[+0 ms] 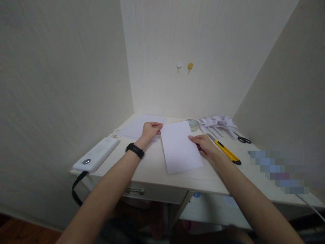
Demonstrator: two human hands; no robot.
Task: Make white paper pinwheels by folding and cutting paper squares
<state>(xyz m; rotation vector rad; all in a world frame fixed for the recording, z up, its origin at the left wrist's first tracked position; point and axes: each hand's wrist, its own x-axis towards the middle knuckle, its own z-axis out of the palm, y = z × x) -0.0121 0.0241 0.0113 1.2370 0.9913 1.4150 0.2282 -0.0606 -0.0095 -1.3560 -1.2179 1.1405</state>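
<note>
A white sheet of paper [179,147] is held up over the desk between my two hands, its lower edge tilted toward me. My left hand [151,131] pinches its upper left corner between thumb and fingers. On the opposite side, my right hand [201,143] grips the right edge, thumb on top and fingers behind the paper. Beyond my left hand lie more white sheets [135,126], flat on the desk. Just right of my right hand is a yellow utility knife [227,151] with its blade out.
Folded white paper pieces [218,124] are heaped at the back right, by black scissors [244,139]. A round clear object [193,125] stands behind the sheet. A white device [98,155] with a black strap lies on the left. Walls enclose the desk [149,174]; a blurred object lies far right.
</note>
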